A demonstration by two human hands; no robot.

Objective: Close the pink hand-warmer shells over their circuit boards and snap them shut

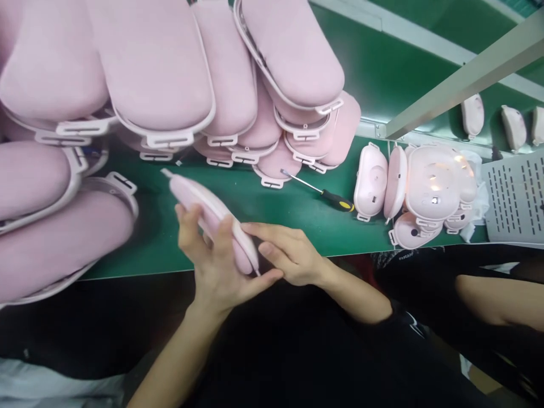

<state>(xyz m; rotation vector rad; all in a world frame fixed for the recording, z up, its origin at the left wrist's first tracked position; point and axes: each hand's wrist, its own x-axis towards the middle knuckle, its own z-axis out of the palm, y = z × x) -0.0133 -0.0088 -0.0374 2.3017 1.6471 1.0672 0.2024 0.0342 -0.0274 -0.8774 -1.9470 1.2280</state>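
Pink and smooth, one long case (pixel 204 198) is up in the hands, just left of the middle of the frame. We see it from its side, with a pale rim running along it. It leans: one end points to the upper left, and the other comes down to the lower right.

The left hand (pixel 215 277) has its fingers bent around the case and is gripping it, with the thumb reaching across by the low end. The right hand (pixel 295 255) comes in from the right. Its pointing finger touches the rim, but I cannot tell if it pinches or just rests there.

My guess is that the step in hand is working on the rim or looking it over. The next move seems to call for a firm left hand and a careful right finger along the edge.

A green bench (pixel 148 238) is under the hands. More pink cases (pixel 153 62) are piled up in the upper left. Right of the middle lies a screwdriver (pixel 335 199), with no hand on it. Smaller pink shells (pixel 433 181) sit together at the right.
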